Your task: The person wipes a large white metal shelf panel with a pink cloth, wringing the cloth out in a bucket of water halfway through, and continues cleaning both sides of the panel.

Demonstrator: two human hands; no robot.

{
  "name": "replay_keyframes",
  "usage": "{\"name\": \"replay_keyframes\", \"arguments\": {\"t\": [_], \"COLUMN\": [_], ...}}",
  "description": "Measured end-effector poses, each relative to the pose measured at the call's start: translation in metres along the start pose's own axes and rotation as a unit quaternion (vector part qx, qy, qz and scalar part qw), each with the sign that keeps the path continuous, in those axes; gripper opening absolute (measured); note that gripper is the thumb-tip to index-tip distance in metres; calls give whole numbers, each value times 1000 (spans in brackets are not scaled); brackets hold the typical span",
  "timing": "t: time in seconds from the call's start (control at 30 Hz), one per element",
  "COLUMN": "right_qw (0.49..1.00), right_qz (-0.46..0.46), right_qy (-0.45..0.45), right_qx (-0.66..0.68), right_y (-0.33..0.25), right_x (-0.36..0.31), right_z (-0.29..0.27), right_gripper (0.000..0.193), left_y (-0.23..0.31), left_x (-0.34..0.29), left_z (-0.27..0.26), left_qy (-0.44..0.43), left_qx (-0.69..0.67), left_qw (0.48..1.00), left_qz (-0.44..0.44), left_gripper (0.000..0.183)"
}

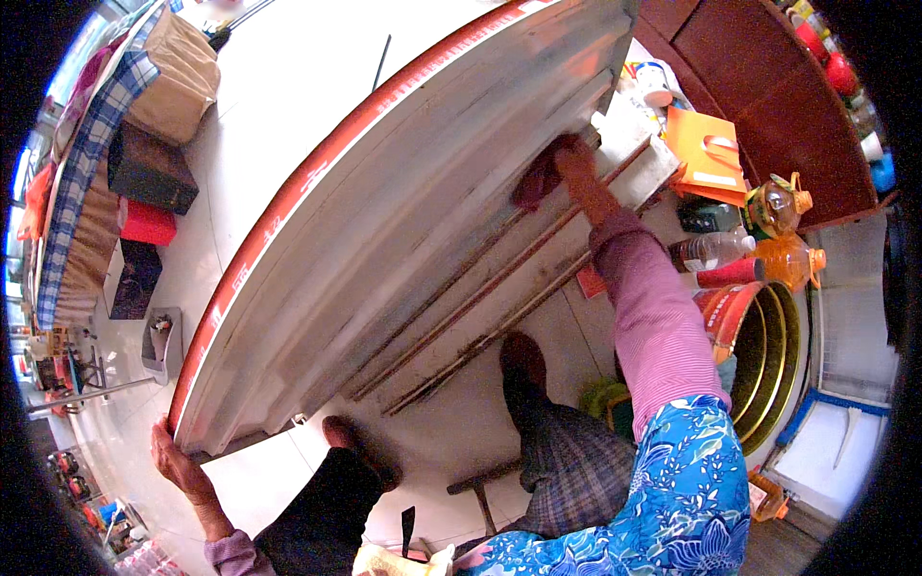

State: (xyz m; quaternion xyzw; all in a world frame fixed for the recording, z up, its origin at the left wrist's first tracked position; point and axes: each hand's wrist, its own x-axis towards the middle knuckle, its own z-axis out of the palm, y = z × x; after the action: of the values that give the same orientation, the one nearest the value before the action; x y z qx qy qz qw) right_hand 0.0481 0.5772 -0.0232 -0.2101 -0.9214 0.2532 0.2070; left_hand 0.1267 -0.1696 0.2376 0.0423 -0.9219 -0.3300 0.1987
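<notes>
A large, pale grey ribbed panel (403, 211) leans across the middle of the view, its long red edge carrying white print. My left hand (180, 468) is closed round its near left corner. Toward the far right end, my right hand (579, 168) holds a dark red cloth (536, 182) against the ribbed face. The right arm reaches out in a pink striped sleeve and a blue floral oversleeve (687, 480). Two thin dark rails (480, 278) run along the panel's lower side, close to my shoes.
To the right are an orange paper bag (706, 158), an orange-capped bottle (789, 259), a clear bottle (711, 252) and a large red tin (725, 312). On the left, a grey dustpan (162, 343) and a dark box (149, 168) stand beside a checked cloth (82, 163). A T-shaped bar (483, 485) is near my feet.
</notes>
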Motion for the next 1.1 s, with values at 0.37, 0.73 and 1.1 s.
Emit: {"name": "replay_keyframes", "arguments": {"t": [0.37, 0.73, 1.1], "right_qw": [972, 957, 601], "right_qz": [217, 121, 280], "right_qy": [-20, -140, -113], "right_qx": [92, 226, 740], "right_y": [75, -111, -167], "right_x": [41, -96, -165], "right_z": [0, 32, -21], "right_gripper": [65, 53, 41], "left_y": [-10, -9, 6], "left_x": [-4, -2, -3], "left_z": [-4, -6, 13], "left_qy": [2, 21, -7], "left_qx": [-35, 55, 79], "left_qw": [999, 996, 993], "left_qz": [-28, 68, 84], "left_gripper": [41, 42, 43]}}
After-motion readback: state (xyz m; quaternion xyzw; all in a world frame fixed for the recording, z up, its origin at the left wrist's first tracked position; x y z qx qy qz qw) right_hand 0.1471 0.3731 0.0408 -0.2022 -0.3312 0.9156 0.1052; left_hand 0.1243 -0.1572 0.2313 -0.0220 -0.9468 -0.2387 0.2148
